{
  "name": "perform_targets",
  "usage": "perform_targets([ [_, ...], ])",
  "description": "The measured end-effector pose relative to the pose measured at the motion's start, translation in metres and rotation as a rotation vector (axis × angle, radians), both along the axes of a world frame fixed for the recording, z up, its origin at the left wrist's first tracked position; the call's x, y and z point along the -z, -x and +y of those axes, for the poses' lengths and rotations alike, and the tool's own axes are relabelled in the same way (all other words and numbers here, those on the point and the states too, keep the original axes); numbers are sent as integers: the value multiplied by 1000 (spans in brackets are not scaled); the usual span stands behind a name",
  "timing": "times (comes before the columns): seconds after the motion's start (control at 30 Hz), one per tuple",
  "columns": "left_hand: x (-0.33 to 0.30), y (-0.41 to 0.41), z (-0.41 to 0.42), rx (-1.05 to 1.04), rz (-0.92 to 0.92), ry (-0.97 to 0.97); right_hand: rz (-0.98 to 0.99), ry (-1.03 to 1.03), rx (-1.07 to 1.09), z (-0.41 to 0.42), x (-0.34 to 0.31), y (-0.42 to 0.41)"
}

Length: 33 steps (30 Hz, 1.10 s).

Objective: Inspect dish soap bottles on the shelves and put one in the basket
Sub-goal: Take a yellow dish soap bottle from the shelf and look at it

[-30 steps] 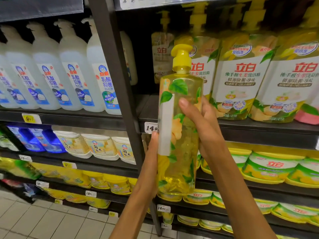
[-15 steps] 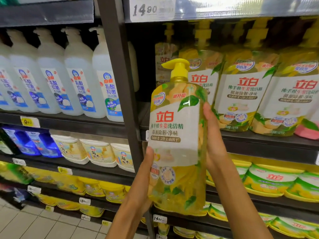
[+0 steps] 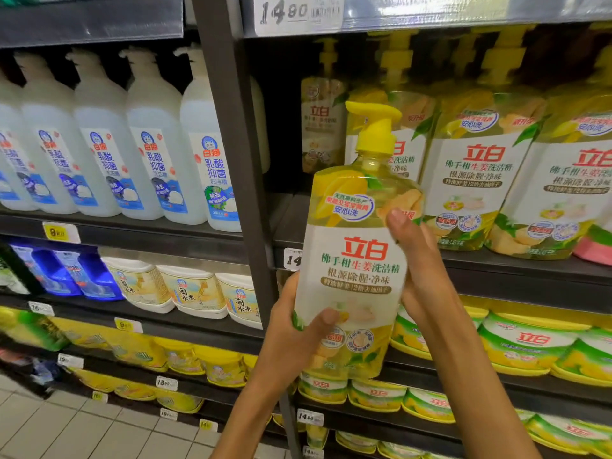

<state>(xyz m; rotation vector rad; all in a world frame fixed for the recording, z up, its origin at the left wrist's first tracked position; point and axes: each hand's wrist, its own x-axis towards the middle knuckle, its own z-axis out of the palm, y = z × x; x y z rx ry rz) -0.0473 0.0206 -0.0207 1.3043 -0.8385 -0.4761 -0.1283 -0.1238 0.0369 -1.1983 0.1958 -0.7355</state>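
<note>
The yellow dish soap bottle (image 3: 356, 266) stands upright in open aisle space before the dark shelf edge (image 3: 496, 263), gripped low by the left hand (image 3: 298, 329), right hand (image 3: 419, 260) curled around its side.

"立白" on held bottle (image 3: 359, 260); shelf tag (image 3: 298, 13) "14.80"

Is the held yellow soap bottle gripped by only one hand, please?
No, the left hand grips the yellow soap bottle low down while the right hand holds its side.
</note>
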Motion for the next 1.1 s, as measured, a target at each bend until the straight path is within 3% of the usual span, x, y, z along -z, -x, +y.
perform_targets([
  [0.3, 5, -6, -2, -24, -101, 37, 58, 397, -114, -18, -12, 20],
  [0.57, 4, -12, -4, -33, -152, 68, -150, 308, -199, -12, -9, 22],
  [0.73, -7, -7, -3, -47, -155, 120, -141, 269, -171, -9, -20, 15],
  [0.87, -8, -7, 2, -60, -79, 118, -82, 169, -73, -4, -19, 2],
  [1.1, 0, 0, 13, 108, 283, -21, -84, 92, -36, 2, -19, -14],
])
